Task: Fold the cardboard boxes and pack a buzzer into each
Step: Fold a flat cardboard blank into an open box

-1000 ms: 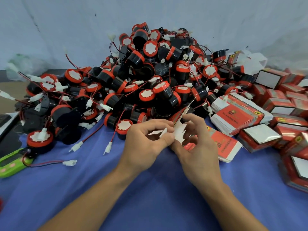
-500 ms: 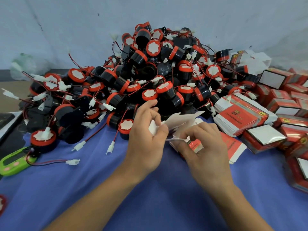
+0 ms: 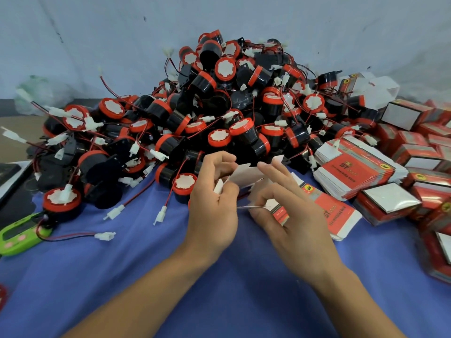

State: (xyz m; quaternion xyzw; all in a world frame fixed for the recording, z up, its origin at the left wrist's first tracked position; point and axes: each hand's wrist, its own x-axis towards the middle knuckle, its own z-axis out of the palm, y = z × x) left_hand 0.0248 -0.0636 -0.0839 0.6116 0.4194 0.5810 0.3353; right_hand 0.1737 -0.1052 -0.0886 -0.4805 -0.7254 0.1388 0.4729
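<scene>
Box point(image 3: 245, 176) is being folded | left hand point(image 3: 214, 213) and right hand point(image 3: 292, 218) are both pinching it | likely light, thin, crushable; edges suiting grip

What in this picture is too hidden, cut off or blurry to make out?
All in the head view:
The cardboard box: mostly hidden by the left hand and right hand pinching it.
Lettering on the flat box stack: too small and blurred.
The green device: cut off by the left edge.
The buzzer pile: lower buzzers buried under others.
</scene>
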